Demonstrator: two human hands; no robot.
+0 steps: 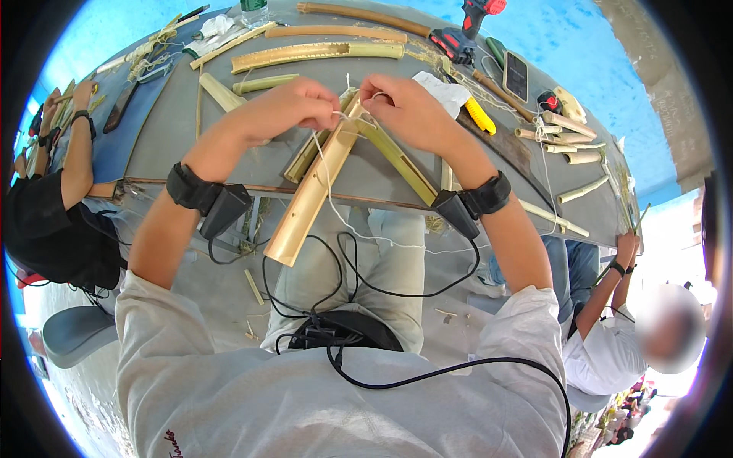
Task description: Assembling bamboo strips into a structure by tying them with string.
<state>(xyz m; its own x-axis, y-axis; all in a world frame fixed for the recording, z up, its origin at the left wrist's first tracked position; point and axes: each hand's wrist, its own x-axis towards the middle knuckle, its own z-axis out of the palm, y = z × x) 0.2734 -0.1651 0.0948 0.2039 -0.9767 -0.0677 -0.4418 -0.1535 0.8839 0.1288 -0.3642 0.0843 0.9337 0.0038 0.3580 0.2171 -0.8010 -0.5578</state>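
Note:
Both my hands pinch a thin white string (327, 177) at the far end of a split bamboo piece (307, 204). My left hand (294, 111) is closed on the string just left of the bamboo's tip. Close by on the right, my right hand (405, 111) is closed on another part of it. The long pale bamboo piece slants over the table edge toward my lap. A greener bamboo strip (398, 160) with a slot and a shorter trough-like piece (299, 162) fan out from the same end, where the string crosses. The string's loose length hangs down over my legs.
Cut bamboo lengths (317, 53) lie across the far table (172, 145). A red-and-black cordless drill (462, 34), a phone (515, 76) and a yellow-handled tool (480, 116) are at the right. Black cables (382, 294) loop over my lap. People work on both sides.

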